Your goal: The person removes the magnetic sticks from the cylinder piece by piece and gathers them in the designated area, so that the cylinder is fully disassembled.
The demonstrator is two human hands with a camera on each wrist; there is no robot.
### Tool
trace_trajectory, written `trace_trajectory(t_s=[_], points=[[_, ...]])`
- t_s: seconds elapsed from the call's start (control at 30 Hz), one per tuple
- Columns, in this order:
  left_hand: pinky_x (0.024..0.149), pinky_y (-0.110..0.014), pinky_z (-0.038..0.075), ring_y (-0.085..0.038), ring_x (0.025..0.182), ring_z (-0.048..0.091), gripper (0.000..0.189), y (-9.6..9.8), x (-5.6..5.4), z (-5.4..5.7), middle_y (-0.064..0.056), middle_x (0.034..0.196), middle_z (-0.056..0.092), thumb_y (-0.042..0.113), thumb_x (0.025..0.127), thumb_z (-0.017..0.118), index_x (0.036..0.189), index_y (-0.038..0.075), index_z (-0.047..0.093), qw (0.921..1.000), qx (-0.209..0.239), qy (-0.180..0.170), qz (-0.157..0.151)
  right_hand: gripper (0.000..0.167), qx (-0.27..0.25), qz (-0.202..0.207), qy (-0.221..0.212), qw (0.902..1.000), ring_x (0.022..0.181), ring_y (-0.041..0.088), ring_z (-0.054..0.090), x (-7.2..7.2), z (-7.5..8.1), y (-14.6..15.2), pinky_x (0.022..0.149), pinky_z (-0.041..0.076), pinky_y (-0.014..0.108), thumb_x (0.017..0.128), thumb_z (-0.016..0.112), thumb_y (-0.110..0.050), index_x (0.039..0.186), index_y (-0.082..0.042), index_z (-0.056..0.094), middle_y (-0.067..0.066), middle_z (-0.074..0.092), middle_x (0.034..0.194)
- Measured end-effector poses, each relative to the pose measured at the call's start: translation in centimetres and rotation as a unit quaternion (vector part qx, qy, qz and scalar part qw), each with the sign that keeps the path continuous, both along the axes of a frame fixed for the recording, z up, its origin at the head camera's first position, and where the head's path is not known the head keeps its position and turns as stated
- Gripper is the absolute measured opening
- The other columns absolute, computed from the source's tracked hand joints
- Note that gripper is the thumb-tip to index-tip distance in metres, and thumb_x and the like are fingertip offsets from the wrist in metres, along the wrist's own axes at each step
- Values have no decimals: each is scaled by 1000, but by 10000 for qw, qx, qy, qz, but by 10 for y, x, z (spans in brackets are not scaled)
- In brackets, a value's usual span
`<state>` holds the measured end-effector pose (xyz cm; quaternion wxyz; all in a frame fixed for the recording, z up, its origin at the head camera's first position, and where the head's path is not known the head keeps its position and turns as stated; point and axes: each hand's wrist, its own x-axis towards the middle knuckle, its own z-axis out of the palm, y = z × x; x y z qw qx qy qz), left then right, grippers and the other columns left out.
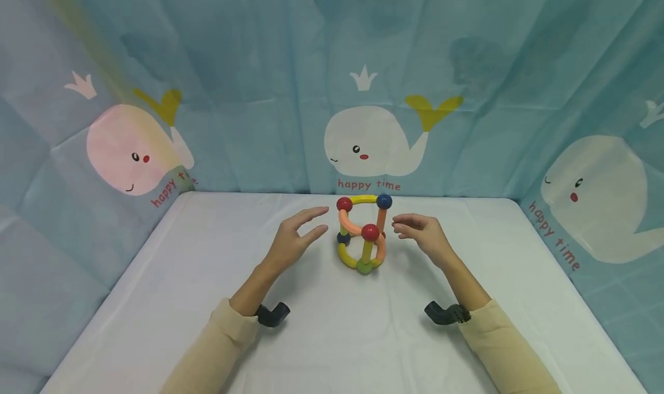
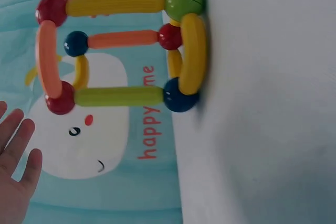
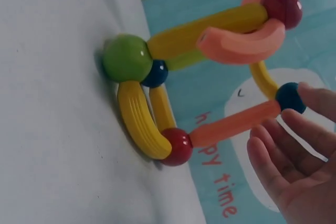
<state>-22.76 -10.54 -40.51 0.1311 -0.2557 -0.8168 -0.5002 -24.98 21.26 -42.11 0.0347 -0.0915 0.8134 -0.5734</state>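
Observation:
A frame of ball-and-stick building toys (image 1: 367, 250) stands on the white table between the two hands. Straight and curved rods in yellow, green and orange join its red, blue and green balls. From the front red ball (image 3: 283, 8), a curved salmon rod (image 3: 241, 46) sticks out with one end unattached. The left hand (image 1: 297, 238) is held a little left of the frame, fingers extended and holding nothing. On the other side, the right hand (image 1: 422, 233) has loosely bent fingers and nothing in its grasp; its fingertips are close to the blue ball (image 3: 290, 98).
A light blue curtain (image 1: 249, 146) printed with white whales hangs behind and beside the white table (image 1: 332, 336). Black wrist-worn mounts (image 1: 447, 313) project inward from both wrists above the tabletop.

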Motion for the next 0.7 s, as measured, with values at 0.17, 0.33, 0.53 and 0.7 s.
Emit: trace_trajectory(t_s=[0.17,0.33,0.53,0.7], points=[[106,-44,47,-25,126,58,42,13,-1,8,-10,131,64,16,91,69,130,5,61,9983,-250,470,-251,44,-329,458,-59,9984,96,0,66,12,-1,-3,85,54,18,94,64,-22,128,5,58,24,62,128],[104,-43,48,-25,121,61,45,28,-2,11,-10,119,71,15,86,74,128,4,63,9933,-615,920,-332,44,-419,793,-94,9959,101,1,66,17,-4,-9,89,52,19,93,66,-22,129,3,59,23,62,129],[102,-43,49,-24,115,63,42,47,-1,18,-6,113,73,21,84,76,123,8,67,9838,-1135,1334,-394,41,-496,1009,-54,9936,109,4,63,18,-9,-15,95,51,24,93,66,-21,129,0,60,20,63,130],[101,-41,50,-20,110,64,37,56,-2,19,-4,117,72,21,85,75,120,9,69,9766,-1485,1468,-513,43,-807,1226,-208,9890,109,4,63,18,-13,-16,95,52,24,95,63,-19,131,4,57,2,69,122]])
